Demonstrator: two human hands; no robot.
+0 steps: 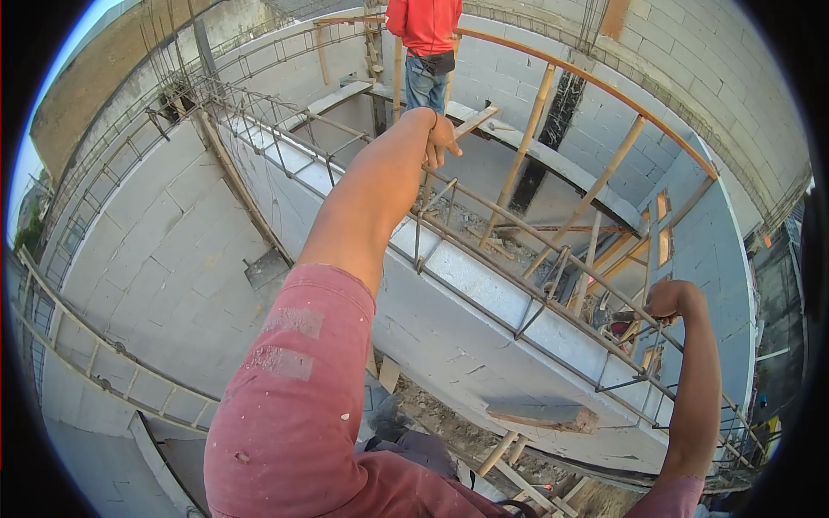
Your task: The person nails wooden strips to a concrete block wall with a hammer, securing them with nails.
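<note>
A long rebar cage (484, 259) of steel bars and stirrups lies along the top of a grey block wall (449, 319), running from upper left to lower right. My left hand (439, 141) reaches far out at the end of a pink-sleeved arm, wrist bent and fingers curled down over an upper bar of the cage. At the lower right end of the cage, my right hand (672, 300) is closed in a fist around an upper bar.
A person in a red shirt and jeans (426, 47) stands on a plank beyond the wall. Wooden props and an orange rail (596, 86) lean across the pit behind. More rebar cages top the walls at left (112, 363). Rubble lies below.
</note>
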